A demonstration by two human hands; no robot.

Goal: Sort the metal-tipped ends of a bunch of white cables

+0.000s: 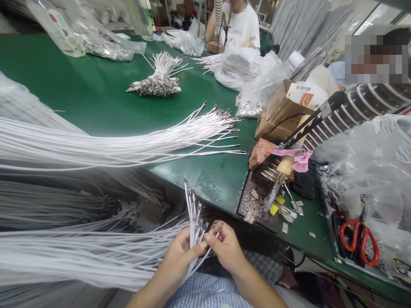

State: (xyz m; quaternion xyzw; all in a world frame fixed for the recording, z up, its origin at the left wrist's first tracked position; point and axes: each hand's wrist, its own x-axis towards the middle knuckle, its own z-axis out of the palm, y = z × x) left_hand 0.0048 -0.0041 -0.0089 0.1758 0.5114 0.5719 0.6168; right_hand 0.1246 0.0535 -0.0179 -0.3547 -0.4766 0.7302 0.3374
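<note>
My left hand (pixel 188 246) is closed around several white cables (pixel 192 222), whose metal-tipped ends stick up above the thumb. Close beside it, my right hand (pixel 224 244) pinches the end of one white cable between thumb and fingers. The two thumbs almost meet over my lap. A thick bundle of white cables (pixel 96 256) runs in from the left beneath my left wrist. On the table ahead lies another long bundle of white cables (pixel 160 145), its dark-tipped ends pointing right.
Right of my hands, a soldering iron (pixel 276 188) rests over a black tray (pixel 245 201) with solder crumbs. Red-handled scissors (pixel 359 241) lie farther right. A flexible duct (pixel 359 109), a cardboard box (pixel 276 113) and a cable bundle (pixel 157 79) are on the green table (pixel 105 102). Two people sit beyond.
</note>
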